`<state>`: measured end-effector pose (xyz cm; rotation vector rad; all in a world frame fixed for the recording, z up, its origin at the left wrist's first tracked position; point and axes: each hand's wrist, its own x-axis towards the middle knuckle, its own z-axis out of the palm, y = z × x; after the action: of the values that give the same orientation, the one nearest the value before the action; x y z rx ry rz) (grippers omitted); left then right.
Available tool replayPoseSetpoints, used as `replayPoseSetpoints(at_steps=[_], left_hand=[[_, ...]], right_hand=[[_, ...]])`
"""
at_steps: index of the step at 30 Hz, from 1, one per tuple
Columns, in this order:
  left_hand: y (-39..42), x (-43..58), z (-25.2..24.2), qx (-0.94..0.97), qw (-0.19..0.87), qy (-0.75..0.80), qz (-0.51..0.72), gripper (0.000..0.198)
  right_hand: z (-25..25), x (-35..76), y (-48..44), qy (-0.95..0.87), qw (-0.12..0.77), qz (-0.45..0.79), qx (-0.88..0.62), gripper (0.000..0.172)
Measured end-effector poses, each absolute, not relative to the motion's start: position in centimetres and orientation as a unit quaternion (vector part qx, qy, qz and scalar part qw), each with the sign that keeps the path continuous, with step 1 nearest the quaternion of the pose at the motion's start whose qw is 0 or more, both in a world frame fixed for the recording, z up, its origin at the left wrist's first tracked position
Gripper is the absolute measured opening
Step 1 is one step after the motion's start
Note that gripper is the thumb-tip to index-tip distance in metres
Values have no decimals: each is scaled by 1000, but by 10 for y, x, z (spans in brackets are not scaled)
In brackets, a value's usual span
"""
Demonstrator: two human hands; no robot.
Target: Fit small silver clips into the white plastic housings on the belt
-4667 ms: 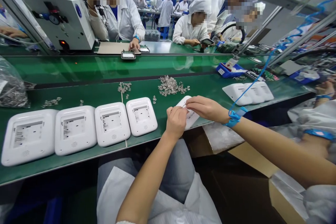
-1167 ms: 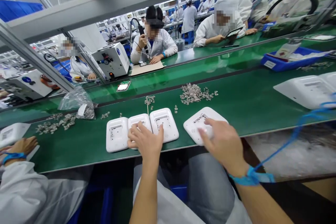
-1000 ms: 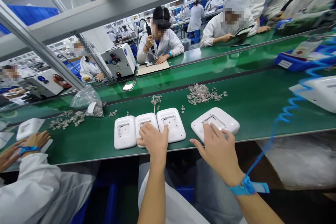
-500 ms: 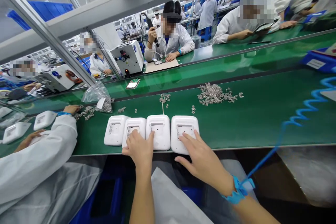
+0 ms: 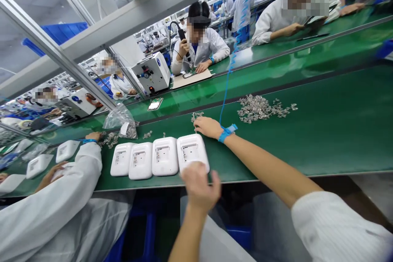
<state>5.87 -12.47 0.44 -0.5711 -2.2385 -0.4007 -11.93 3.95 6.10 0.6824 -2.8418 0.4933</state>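
Observation:
Four white plastic housings stand side by side near the front edge of the green bench; the rightmost white housing (image 5: 193, 149) has a rectangular recess facing up. My left hand (image 5: 201, 186), smeared by motion, is at the front edge of that housing, thumb apart; its fingertips are unclear. Beyond the housing, my right hand (image 5: 210, 127) is over the bench at a few small clear parts (image 5: 198, 115). Its fingers bend down and close together, and whatever is between them is hidden. A blue wrist strap (image 5: 227, 132) with a coiled cord circles my right wrist.
A larger heap of clear parts (image 5: 258, 108) lies to the right. A plastic bag of parts (image 5: 127, 127) is behind the housings. At left, a co-worker's sleeve (image 5: 87, 163) reaches across the bench (image 5: 322, 131). Another person works opposite beside a white machine (image 5: 153, 71).
My right hand has left the rightmost housing and reached forward to the small parts. My left hand has shifted right to that housing. The row of housings appears farther left in view.

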Motion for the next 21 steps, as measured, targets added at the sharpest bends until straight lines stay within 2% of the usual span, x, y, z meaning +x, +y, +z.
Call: replayPoseSetpoints(at_steps=[3,5,8,16,18,21], left_hand=[[-70,76,-54,-408,234,-876,-110,24],[-47,82,-88,-362,175,-913,-73,30],[-36,88,-120,-282,166,-943,-68,39],[-60,87,-139,-348,213,-912,-35,42],[-60,87,-140,-347,289,-892,-29,42],[-52,87,-132,-311,460,-830,-60,43]], right_hand=[[42,-128,33,-955,79,155,242,9],[37,-122,35,-954,83,152,245,12],[42,-111,46,-954,97,154,240,15],[34,-101,62,-915,200,283,207,11],[28,-105,60,-905,214,304,206,13],[23,-110,60,-923,212,276,164,17]])
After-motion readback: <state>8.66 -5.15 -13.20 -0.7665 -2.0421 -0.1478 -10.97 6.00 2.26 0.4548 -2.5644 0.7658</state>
